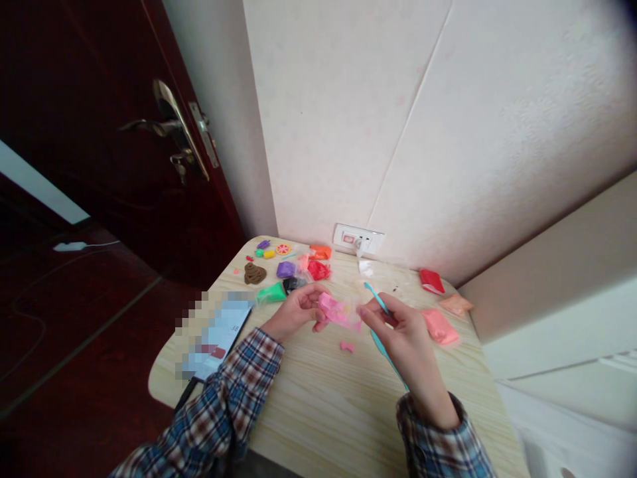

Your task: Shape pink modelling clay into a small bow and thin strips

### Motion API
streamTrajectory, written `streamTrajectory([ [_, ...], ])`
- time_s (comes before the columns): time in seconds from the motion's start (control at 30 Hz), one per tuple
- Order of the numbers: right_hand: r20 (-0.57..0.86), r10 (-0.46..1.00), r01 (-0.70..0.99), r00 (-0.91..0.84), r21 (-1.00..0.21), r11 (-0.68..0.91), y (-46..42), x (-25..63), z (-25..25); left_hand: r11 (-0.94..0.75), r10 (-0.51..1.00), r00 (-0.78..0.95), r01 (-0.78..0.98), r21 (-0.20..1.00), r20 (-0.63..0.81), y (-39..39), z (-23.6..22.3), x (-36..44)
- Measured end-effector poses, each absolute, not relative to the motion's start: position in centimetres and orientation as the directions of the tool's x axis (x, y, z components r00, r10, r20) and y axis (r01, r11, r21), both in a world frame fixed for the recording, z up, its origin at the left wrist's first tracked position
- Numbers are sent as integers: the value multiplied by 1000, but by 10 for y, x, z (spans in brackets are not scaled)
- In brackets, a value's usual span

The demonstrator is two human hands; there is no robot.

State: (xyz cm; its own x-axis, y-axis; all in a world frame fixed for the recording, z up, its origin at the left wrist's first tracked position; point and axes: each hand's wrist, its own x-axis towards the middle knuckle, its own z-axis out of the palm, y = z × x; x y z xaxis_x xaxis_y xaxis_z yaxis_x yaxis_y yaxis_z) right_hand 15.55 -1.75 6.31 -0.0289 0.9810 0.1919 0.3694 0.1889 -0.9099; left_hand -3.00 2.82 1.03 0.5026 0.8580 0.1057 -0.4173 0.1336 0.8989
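Observation:
My left hand (pixel 296 312) and my right hand (pixel 402 330) hold a clear bag of pink clay (pixel 336 311) between them above a small wooden table (pixel 318 398). The left fingers pinch the bag's left end, the right fingers pinch its right end. My right hand also grips a thin teal modelling tool (pixel 382 332), whose tip points up and back. A small pink clay piece (pixel 347 346) lies on the table just below the bag.
Bags of clay lie at the back: green (pixel 273 293), purple (pixel 285 269), black (pixel 293 284), red (pixel 318 269), orange (pixel 320 251); a brown clay figure (pixel 254 273) at left. Red (pixel 430 281) and salmon (pixel 440 325) bags lie right. A wall socket (pixel 358 238) and door (pixel 114 146) stand behind.

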Motion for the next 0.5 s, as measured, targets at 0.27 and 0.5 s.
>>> streamTrajectory([
  [0.27,391,920,552,-22,-762,338,2,169,95,11,825,506,-460,888,252,69,39,-8],
  [0.5,579,814,665,-42,-592,455,-16,184,161,-139,807,447,-490,860,385,84,93,-6],
])
